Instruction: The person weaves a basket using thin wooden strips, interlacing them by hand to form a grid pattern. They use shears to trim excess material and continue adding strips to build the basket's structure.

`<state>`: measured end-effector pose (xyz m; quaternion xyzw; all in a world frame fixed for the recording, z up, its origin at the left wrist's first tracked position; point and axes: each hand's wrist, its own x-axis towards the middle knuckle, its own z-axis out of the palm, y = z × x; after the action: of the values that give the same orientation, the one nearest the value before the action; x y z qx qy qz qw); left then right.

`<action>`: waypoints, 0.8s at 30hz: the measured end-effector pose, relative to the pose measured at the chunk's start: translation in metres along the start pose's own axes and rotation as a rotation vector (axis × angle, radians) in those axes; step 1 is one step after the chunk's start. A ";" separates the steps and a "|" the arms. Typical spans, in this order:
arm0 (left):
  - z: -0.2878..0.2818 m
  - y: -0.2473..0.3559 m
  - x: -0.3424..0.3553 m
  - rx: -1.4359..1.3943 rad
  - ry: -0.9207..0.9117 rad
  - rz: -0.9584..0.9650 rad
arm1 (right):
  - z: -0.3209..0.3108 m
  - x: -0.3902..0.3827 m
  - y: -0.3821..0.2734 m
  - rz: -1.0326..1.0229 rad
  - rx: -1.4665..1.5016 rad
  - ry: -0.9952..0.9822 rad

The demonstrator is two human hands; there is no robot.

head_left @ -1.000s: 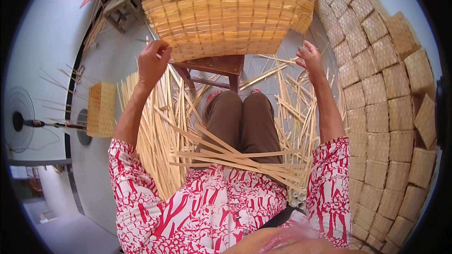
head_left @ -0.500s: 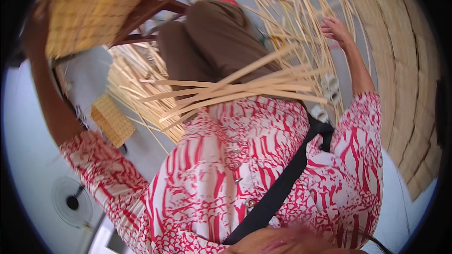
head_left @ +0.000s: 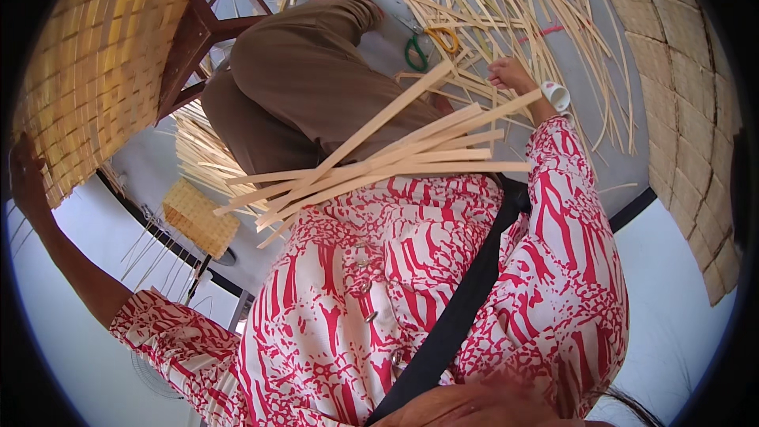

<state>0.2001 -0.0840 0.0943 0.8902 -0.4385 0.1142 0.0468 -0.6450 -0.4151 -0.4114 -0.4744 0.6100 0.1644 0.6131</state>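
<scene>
- Stool (head_left: pixel 198 32): dark red wood, stood upper left.
- Small woven basket (head_left: pixel 199 217): yellow, sat at left.
- Woven squares (head_left: pixel 672 103): lined the right side in rows.
- Fan (head_left: pixel 152 373): partly showed, lower left.

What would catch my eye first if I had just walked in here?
Probably the red-and-white shirt filling the lower middle, with pale strips crisscrossing the brown trousers just above it. Next, the big golden woven sheet at the upper left, with the left hand at its edge. More pale strips lie scattered on the grey floor at the upper right.
</scene>
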 end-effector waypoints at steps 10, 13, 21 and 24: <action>-0.012 0.028 -0.042 0.128 0.107 -0.066 | 0.102 0.042 -0.020 -0.407 -0.579 0.318; -0.013 0.063 -0.047 0.128 0.161 -0.049 | 0.114 0.032 -0.024 -0.397 -0.681 0.401; -0.007 0.041 -0.078 -0.275 0.233 -0.196 | 0.118 0.008 -0.017 -0.797 -0.903 0.498; 0.027 0.054 -0.073 -0.365 0.305 -0.049 | 0.112 -0.006 -0.019 -0.719 -0.745 0.475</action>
<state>0.1185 -0.0654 0.0490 0.8498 -0.4181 0.1651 0.2752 -0.5654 -0.3345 -0.4204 -0.8603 0.4321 0.0379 0.2679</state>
